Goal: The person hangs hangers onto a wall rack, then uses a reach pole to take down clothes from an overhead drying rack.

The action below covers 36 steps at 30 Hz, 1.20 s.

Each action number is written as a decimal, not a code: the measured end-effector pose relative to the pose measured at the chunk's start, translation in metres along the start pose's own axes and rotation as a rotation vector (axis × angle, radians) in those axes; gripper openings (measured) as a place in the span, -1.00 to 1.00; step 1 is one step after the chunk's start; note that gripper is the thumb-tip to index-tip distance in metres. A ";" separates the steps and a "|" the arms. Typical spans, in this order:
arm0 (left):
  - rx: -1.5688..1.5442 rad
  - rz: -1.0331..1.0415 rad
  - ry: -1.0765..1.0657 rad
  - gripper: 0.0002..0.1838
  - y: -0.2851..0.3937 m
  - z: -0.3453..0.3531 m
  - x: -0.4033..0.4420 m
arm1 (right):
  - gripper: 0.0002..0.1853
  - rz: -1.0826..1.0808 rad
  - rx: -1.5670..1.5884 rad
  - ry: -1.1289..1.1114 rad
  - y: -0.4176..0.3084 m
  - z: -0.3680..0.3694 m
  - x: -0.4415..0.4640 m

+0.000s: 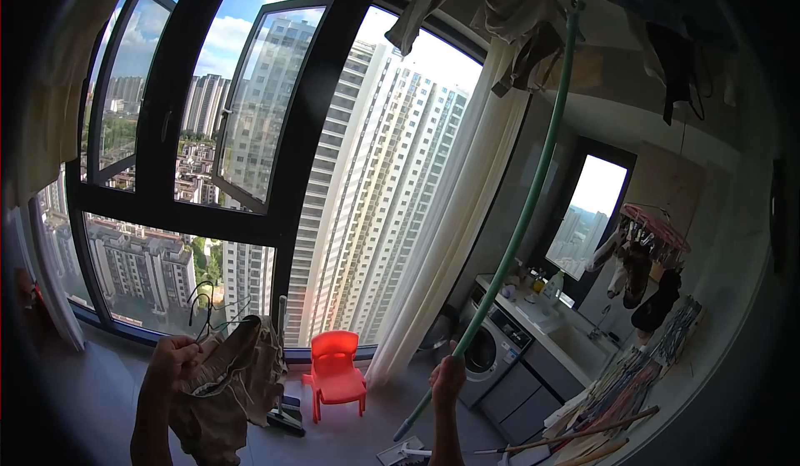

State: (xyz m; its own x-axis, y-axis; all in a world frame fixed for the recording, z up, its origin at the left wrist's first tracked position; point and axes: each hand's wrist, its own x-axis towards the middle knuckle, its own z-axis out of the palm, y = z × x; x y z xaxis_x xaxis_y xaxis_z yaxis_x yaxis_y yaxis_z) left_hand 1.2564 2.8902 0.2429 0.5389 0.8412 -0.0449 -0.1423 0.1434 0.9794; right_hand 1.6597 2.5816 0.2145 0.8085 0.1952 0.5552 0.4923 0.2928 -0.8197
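Observation:
At the lower left, my left hand is closed on the edge of a beige garment, which hangs loosely and has a gathered waist with a thin pale cord. Thin dark wire hangers stick up from behind its top. My right hand is wrapped around a long green pole near its lower end. The pole leans up and right, its hooked tip near the ceiling among hanging clothes. What the tip touches I cannot tell.
A red child's chair stands by the tall window, beside a broom. One window sash is tilted inward. On the right are a washing machine, a sink, a pink clip hanger with laundry, and several hangers along the wall.

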 end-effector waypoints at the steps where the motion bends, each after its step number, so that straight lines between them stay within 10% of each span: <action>1: -0.003 -0.019 0.027 -0.87 -0.006 -0.001 -0.004 | -0.62 -0.013 -0.030 -0.008 -0.016 0.002 0.019; 23: -0.123 -0.120 0.143 -0.86 -0.135 0.054 -0.043 | -0.69 -0.810 -0.654 0.309 -0.116 0.002 0.417; 36: -0.140 -0.170 0.196 -0.89 -0.144 0.043 -0.032 | -0.69 -0.586 -0.522 0.200 -0.129 0.020 0.428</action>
State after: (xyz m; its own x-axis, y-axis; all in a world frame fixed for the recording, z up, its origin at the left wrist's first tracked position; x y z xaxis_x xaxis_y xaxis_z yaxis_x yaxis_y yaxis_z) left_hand 1.2955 2.8200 0.1116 0.3964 0.8814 -0.2568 -0.1836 0.3501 0.9185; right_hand 1.9356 2.6460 0.5611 0.3905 -0.0399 0.9197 0.9009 -0.1890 -0.3907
